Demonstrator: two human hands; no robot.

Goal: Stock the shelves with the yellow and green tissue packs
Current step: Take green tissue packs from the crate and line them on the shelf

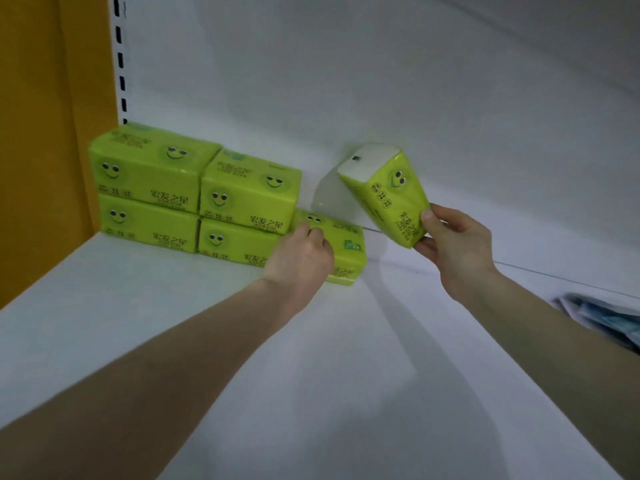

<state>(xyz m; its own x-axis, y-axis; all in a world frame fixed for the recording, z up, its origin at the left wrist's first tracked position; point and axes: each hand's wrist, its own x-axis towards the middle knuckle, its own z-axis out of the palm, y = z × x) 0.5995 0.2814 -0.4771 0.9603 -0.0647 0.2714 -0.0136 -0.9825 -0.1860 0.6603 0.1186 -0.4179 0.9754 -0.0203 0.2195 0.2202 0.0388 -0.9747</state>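
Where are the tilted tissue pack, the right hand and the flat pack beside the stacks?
tilted tissue pack (391, 199): head view, green face below its smiley.
right hand (457, 244): head view, back of the hand.
flat pack (349, 245): head view, bare green top near its right end.

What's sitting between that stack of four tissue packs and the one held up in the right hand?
A fifth pack lying flat on the shelf, held by the left hand, as the head view shows.

Bare left hand (300, 259), bare right hand (457, 244), bare forearms (156, 358), short plain thumbnail (426, 215)
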